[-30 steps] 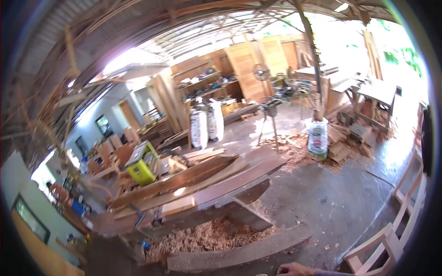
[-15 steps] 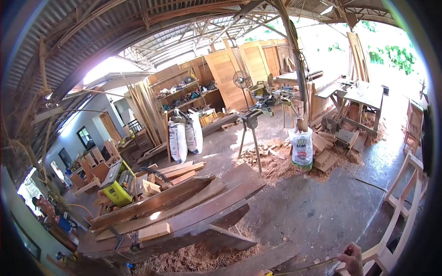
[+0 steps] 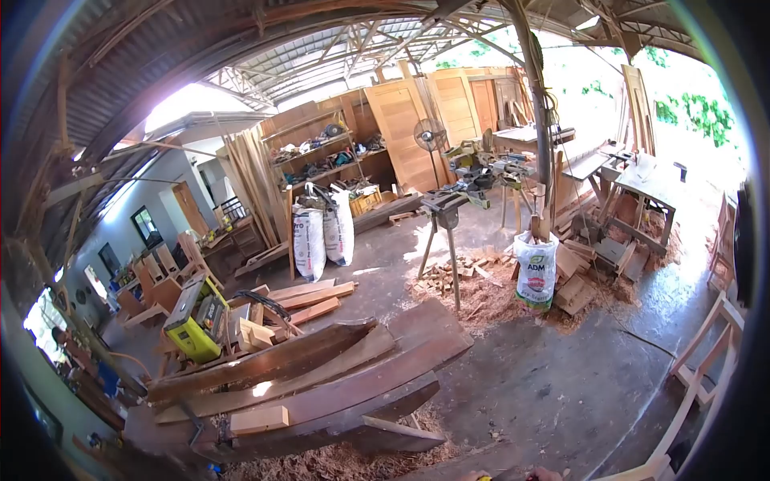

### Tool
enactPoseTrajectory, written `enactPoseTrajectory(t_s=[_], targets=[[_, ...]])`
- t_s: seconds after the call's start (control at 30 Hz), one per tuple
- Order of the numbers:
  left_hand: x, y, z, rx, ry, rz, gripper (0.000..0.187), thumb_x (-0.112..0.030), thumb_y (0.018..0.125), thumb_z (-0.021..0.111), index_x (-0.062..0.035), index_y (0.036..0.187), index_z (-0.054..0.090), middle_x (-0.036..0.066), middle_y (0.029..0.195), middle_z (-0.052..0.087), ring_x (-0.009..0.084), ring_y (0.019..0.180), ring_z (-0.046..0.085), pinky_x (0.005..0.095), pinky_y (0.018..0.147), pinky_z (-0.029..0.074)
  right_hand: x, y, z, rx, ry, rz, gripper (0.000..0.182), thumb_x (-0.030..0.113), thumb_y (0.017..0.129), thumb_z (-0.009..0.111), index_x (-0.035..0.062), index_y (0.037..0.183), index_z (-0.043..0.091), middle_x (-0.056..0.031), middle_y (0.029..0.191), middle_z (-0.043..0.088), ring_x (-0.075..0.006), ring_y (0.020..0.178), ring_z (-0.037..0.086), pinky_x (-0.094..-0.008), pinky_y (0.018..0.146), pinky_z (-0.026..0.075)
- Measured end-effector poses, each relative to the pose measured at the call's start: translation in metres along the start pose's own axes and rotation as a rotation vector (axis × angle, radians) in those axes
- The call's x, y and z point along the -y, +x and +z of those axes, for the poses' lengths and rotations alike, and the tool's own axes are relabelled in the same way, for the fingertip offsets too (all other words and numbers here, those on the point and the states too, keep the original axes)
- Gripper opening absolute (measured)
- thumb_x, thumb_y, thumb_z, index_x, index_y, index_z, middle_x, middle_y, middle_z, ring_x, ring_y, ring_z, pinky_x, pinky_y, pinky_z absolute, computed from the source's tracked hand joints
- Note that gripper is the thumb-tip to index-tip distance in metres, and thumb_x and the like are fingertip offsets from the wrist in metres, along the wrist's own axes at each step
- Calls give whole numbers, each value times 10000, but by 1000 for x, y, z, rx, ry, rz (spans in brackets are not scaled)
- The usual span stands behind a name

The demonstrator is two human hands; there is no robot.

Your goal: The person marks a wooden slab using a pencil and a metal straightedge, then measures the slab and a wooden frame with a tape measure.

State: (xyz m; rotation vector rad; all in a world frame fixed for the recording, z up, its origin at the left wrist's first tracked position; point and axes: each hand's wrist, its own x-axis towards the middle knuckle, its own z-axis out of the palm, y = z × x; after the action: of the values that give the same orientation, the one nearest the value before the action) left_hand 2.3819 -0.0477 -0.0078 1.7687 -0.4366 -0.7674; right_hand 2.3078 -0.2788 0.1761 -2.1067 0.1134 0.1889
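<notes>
Only a sliver of my left hand (image 3: pixel 472 476) shows at the bottom edge, closed on a yellow tape measure (image 3: pixel 484 478). Just to its right, the top of my right hand (image 3: pixel 541 474) reaches into view; its fingers are cut off by the edge, so what it holds is hidden. Ahead and to the left of both hands lie long dark curved boards (image 3: pixel 361 393), with a short pale block (image 3: pixel 259 420) on top. A metal clamp (image 3: pixel 192 425) sits at their left end.
Wood shavings (image 3: pixel 345 463) lie below the boards. A pale wooden frame (image 3: pixel 690 401) stands at right. Farther off are a white ADM sack (image 3: pixel 535 272), two white sacks (image 3: pixel 310 244), a yellow-green machine (image 3: pixel 192 329), a fan (image 3: pixel 431 136), a post (image 3: pixel 545 136) and a cable (image 3: pixel 648 343).
My right hand has moved down and left, close to my left hand, and the thin strip stretched between them no longer shows. The camera view has shifted slightly.
</notes>
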Motion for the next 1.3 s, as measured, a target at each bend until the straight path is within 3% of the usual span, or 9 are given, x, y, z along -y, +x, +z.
enactPoseTrajectory(t_s=[0.2, 0.23, 0.27, 0.33, 0.4, 0.5, 0.73, 1.03, 1.3], targets=[[11, 41, -5, 132, 50, 91, 474, -340, 877, 772, -32, 1208, 629, 115, 1065, 659, 246, 959, 645, 352, 862, 525, -10, 7, -17, -97, -71, 72, 333, 211, 836, 759, -24, 1031, 624, -236, 840, 665, -444, 796, 636, -488, 688, 504], [14, 51, -6, 154, 82, 127, 458, -333, 886, 766, -31, 1203, 632, 113, 1057, 664, 245, 949, 649, 350, 856, 528, -17, 7, -23, -163, -145, 17, 383, 259, 859, 744, -56, 1062, 661, -216, 818, 697, -365, 724, 688, -440, 628, 531], [18, 58, -9, 179, 113, 163, 442, -326, 895, 761, -30, 1198, 635, 112, 1048, 668, 243, 939, 653, 348, 849, 531, -38, 10, -26, -104, -109, 124, 271, 214, 803, 823, 34, 815, 622, -95, 720, 649, -164, 650, 607, -344, 622, 498], [-6, 75, -22, 296, 178, 114, 452, -372, 870, 775, -25, 1136, 660, 117, 1051, 674, 237, 933, 647, 365, 830, 523, -61, -7, -40, -171, -87, 159, 288, 343, 856, 744, 66, 864, 668, -169, 797, 691, -332, 736, 673, -439, 665, 511], [-29, 94, -33, 405, 289, -7, 511, -424, 845, 783, -17, 1127, 656, 126, 1057, 669, 242, 958, 635, 378, 842, 512, -38, -25, -82, -295, -26, 220, 232, 293, 908, 667, 62, 905, 687, -179, 842, 710, -343, 774, 686, -437, 688, 513], [18, 150, -42, 370, 340, -23, 501, -438, 851, 775, -10, 1088, 666, 87, 934, 662, 204, 900, 629, 347, 809, 511, -35, -68, -149, -676, 117, 361, 248, 261, 915, 686, 17, 943, 651, -146, 846, 684, -209, 764, 647, -359, 685, 501], [-36, 236, -33, 668, 167, -288, 256, -321, 948, 697, -69, 991, 671, -12, 733, 587, 129, 706, 551, 319, 651, 465, -131, -211, -247, -1625, 405, 426, 186, 219, 949, 678, 39, 909, 657, 20, 764, 584, -72, 695, 532, -241, 622, 424], [-168, 441, 167, 1022, 786, -95, 451, -456, 883, 743, -20, 986, 695, 8, 780, 609, 101, 723, 545, 283, 663, 454, -168, -336, -216, -2508, 517, 564, 224, 287, 981, 654, 67, 1016, 672, 37, 811, 570, -62, 690, 493, -230, 624, 414], [-272, 555, 345, 1406, 965, -27, 489, -469, 864, 764, -20, 1053, 725, 19, 859, 644, 122, 828, 580, 289, 730, 457, -142, -347, -135, -2688, 404, 916, 140, 247, 990, 663, 116, 956, 629, 69, 749, 475, -30, 623, 406, -214, 545, 310]])
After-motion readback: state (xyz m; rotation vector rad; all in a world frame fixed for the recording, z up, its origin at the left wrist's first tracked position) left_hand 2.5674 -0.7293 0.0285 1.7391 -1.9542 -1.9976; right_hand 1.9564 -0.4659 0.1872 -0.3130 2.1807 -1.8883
